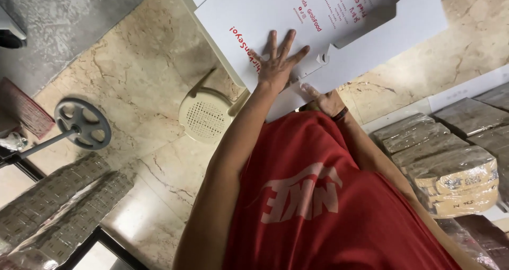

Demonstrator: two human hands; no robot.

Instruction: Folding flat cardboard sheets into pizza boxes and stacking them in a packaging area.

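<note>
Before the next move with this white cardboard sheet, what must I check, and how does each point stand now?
1. Left hand flat on the white cardboard sheet: ok, palm down, fingers spread.
2. Right hand at the sheet's near edge: ok, it touches there; whether it grips, cannot tell.
3. Sheet lying unfolded: ok where visible; its far end runs out of view.
4. Space at the left: not ok, the cream plastic stool stands close to the sheet's corner.
5. Wrapped bundles at the right apart from the sheet: ok.

left hand [277, 63] splayed flat, right hand [324, 99] curled
</note>
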